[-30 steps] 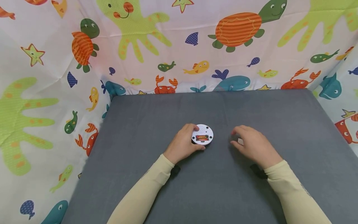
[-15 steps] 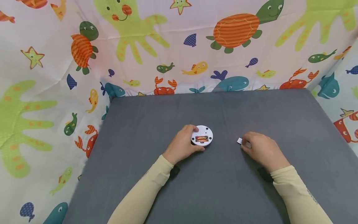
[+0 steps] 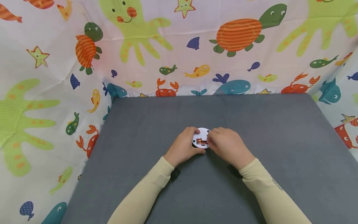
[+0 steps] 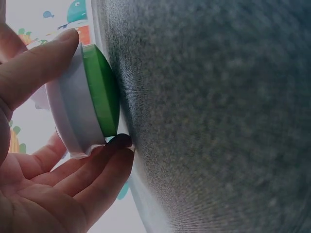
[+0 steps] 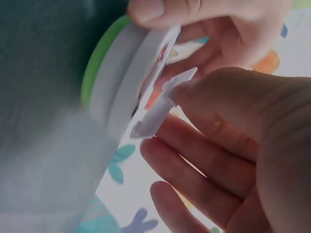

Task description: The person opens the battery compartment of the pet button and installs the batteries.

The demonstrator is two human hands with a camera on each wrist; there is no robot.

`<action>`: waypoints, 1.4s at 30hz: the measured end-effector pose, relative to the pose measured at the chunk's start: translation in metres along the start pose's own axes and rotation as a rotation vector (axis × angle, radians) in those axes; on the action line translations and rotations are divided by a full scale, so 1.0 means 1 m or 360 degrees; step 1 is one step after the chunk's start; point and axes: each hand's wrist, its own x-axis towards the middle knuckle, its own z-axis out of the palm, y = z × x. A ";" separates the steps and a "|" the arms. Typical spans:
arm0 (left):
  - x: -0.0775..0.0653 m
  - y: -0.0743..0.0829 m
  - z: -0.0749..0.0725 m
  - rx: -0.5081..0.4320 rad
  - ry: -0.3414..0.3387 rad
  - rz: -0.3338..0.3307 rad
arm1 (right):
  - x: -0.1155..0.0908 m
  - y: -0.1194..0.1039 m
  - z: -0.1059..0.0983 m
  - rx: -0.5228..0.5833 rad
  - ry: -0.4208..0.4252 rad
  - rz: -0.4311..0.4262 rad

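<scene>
A round white-and-green electronic device (image 3: 203,132) lies face down on the grey table, speaker holes and an uncovered battery slot facing up. Red-and-black batteries (image 3: 200,142) show in the slot. My left hand (image 3: 181,145) grips the device by its edge, thumb on one side and fingers on the other. The left wrist view shows its green dome (image 4: 101,92) against the cloth. Pinched in my right hand (image 3: 230,146) is a small white battery cover (image 5: 158,109), tilted close over the slot. From the head, right fingers hide the slot's right part.
Grey cloth covers the table (image 3: 156,118). A white curtain (image 3: 145,81) printed with sea animals stands along its back and sides. Dark wrist straps (image 3: 234,171) sit under the cuffs.
My right hand first drew away to the right with the white cover, then came back left to the device. The left hand has kept its grip in nearly the same place.
</scene>
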 end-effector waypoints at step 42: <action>0.000 0.003 0.000 0.0033 -0.0028 0.0050 | 0.007 0.006 0.021 0.0592 -0.0306 0.0636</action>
